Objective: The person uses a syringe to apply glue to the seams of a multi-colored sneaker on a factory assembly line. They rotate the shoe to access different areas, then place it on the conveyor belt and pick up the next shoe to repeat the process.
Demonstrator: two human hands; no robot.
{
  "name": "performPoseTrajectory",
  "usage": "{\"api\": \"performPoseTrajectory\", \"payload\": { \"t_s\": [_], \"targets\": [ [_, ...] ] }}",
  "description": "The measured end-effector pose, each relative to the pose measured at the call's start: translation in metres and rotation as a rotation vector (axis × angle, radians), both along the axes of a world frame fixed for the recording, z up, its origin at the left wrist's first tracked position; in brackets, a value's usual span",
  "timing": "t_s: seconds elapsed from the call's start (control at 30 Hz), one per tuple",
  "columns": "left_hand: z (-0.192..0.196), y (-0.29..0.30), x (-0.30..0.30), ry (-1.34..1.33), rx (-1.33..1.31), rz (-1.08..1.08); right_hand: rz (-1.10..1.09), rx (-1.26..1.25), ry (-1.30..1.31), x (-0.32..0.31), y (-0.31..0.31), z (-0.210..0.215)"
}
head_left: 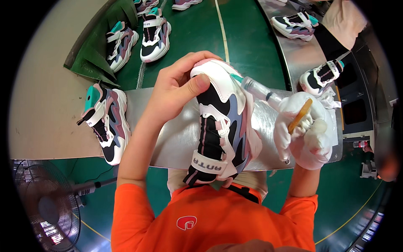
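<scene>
- The left hand (174, 90) is bare and grips the toe of a sneaker (222, 122), fingers curled over the top and thumb pressed on the white toe cap.
- The sneaker is held up in front of the person's chest, toe pointing away, heel against the orange shirt (214, 218); it is white, black, pink and grey-blue, with a white strap across the tongue.
- The right hand (306, 130) wears a white glove, its fingers clenched around a clear syringe (260, 90) and a thin amber stick (300, 115).
- The syringe points toward the sneaker's side near the toe; whether its tip touches the shoe cannot be told.
- Below the hands lies a shiny metal table (176, 138).
- A second sneaker (105, 122) lies on its side at the table's left end.
- Two more sneakers (138, 40) sit on the green belt (197, 33) beyond.
- Another sneaker (321, 75) rests to the right, close to the gloved hand, and one more (294, 23) lies farther back on a metal surface.
- A fan (42, 206) stands at lower left on the floor.
</scene>
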State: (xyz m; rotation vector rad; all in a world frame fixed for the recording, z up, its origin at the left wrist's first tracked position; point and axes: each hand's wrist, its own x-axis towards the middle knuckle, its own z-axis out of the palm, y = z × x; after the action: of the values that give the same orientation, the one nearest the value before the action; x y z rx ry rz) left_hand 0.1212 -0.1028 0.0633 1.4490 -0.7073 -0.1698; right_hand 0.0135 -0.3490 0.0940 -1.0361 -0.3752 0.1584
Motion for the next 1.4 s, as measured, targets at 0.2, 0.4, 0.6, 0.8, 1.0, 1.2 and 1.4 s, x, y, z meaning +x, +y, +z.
{"api": "performPoseTrajectory", "payload": {
  "t_s": [0.2,0.4,0.6,0.8,1.0,1.2,1.4],
  "targets": [
    [-0.03,0.015,0.008,0.077,-0.122,0.121,-0.136,-0.098,0.124,0.012,0.015,-0.022],
    [-0.05,0.018,0.009,0.181,-0.155,0.194,-0.055,-0.018,0.261,0.014,0.014,-0.038],
    [-0.056,0.018,0.01,0.234,-0.2,0.197,-0.103,0.11,0.223,0.009,0.018,-0.055],
    [-0.066,0.026,0.015,0.239,-0.208,0.193,-0.079,0.105,0.205,0.001,0.017,-0.069],
    [-0.062,0.025,0.009,0.198,-0.169,0.192,-0.07,0.118,0.295,-0.012,0.008,-0.074],
    [-0.063,0.02,0.005,0.179,-0.143,0.236,-0.067,0.092,0.29,-0.027,-0.004,-0.076],
    [-0.059,0.02,0.003,0.177,-0.135,0.214,-0.059,0.029,0.285,-0.042,-0.013,-0.066]
  ]
}}
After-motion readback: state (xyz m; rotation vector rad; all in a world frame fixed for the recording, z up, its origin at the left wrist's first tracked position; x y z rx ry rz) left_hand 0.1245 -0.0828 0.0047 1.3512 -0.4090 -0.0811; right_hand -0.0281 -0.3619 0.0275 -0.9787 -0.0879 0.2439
